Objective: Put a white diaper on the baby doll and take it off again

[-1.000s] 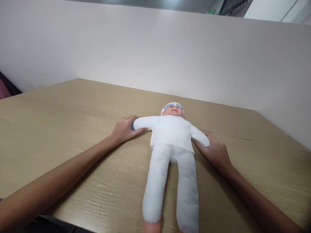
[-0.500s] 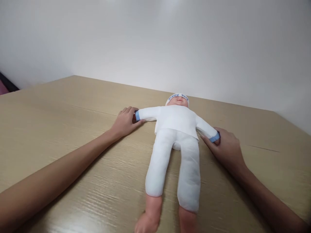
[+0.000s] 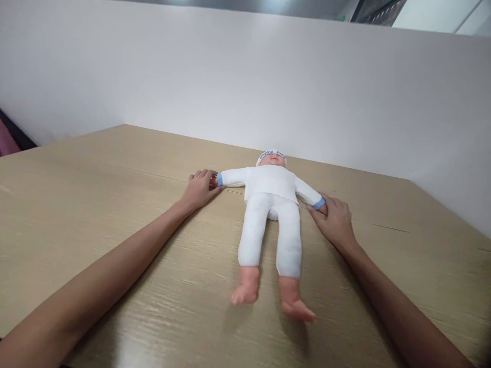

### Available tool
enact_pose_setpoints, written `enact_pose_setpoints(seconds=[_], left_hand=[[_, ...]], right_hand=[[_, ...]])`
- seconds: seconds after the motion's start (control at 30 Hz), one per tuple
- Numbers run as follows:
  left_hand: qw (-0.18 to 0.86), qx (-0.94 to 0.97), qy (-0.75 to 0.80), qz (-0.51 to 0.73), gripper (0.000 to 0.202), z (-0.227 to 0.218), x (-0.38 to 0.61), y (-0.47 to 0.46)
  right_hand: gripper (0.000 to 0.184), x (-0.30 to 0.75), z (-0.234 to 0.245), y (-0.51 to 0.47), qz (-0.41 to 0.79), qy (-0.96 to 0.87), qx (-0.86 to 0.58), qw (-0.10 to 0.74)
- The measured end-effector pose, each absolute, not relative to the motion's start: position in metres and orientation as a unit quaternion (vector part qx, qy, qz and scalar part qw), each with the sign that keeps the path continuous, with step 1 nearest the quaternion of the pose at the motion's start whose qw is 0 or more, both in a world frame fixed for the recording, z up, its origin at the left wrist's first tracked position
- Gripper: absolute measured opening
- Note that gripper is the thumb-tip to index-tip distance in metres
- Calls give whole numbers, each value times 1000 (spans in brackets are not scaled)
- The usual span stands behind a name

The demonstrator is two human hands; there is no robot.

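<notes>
A baby doll (image 3: 271, 181) in a white top and white trousers lies on its back on the wooden table (image 3: 161, 286). Its head, in a white cap with blue lettering, points away from me and its bare feet point towards me. My left hand (image 3: 201, 188) is closed around the doll's hand at the blue cuff on the left. On the other side, my right hand (image 3: 334, 219) grips the doll's other hand just past its blue cuff. Both doll arms are stretched out sideways. My fingertips are partly hidden behind the doll's hands.
Behind the table rises a plain white wall (image 3: 215, 82). A dark and pink object (image 3: 11, 135) shows at the far left edge. Thin dark lines run across the tabletop on the right.
The view has pulled back and tilted up, so the doll looks smaller and both its feet now show. My right hand appears further in, with the doll's hand still in it.
</notes>
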State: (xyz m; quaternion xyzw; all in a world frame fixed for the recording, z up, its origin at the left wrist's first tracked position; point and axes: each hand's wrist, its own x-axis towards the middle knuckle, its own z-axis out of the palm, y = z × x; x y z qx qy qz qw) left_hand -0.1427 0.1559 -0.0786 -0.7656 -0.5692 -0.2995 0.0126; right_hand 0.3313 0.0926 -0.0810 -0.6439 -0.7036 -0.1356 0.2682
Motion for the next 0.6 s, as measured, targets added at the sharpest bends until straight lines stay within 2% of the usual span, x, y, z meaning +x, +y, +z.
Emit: enact_pose_setpoints(seconds=[0.13, 0.27, 0.37, 0.47, 0.6], left_hand=[[29, -735, -587, -337, 56, -77, -143, 127], [12, -726, -570, -385, 60, -64, -137, 80], [-17, -707, -527, -471, 58, -38, -121, 20], [-48, -658, -502, -559, 44, -13, -95, -67], [-91, -623, -486, -606, 20, -24, -61, -190]], right_hand=[[69, 321, -83, 67, -162, -688, -626, 329], [51, 280, -63, 21, -146, -675, -584, 427], [39, 235, -34, -39, -102, -675, -534, 499], [29, 201, -18, -120, -57, -687, -457, 562], [32, 190, -49, -225, -119, -789, -246, 551]])
